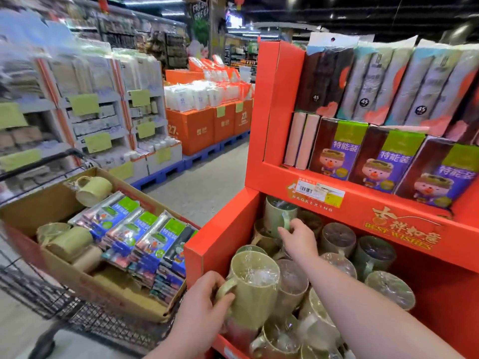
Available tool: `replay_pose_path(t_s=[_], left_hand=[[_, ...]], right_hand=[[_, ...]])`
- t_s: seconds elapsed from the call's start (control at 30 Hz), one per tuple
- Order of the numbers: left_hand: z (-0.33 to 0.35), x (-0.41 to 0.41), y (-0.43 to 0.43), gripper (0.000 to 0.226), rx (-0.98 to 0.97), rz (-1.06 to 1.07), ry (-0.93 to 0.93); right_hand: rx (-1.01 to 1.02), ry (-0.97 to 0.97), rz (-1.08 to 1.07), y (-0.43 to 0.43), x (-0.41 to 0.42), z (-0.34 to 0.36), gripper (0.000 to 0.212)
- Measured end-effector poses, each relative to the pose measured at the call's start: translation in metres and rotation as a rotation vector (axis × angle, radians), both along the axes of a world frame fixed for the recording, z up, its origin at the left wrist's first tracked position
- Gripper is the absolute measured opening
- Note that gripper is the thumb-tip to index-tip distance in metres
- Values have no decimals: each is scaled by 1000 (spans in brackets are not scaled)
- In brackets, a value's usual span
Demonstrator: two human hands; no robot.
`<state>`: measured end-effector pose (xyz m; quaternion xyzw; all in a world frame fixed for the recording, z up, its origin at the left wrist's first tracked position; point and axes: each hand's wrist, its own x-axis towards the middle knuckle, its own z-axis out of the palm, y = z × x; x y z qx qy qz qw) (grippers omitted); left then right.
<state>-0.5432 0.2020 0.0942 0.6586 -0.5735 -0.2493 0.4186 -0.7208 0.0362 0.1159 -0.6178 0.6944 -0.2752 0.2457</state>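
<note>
The left hand (204,301) gripped the yellow mug (256,288), fingers curled round its handle; the mug sat just right of them, long axis near upright, wrapped mouth up, handle pointing left. The right hand (298,237) closed its fingers on the handle of the green mug (276,212), upright just beyond them in the bin (223,237).

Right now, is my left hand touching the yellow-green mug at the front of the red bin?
Touching. The head view shows the left hand curled round the handle of the yellow-green mug.
</note>
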Motion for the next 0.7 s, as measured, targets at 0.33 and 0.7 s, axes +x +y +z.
replay_pose_path(t_s=[0.33,0.7], left_hand=[[-1,1,-7,26,-3,36,-22],[7,1,-12,24,29,33,2]], right_hand=[[35,153,94,-12,28,-4,29],[62,87,166,-19,23,-5,38]])
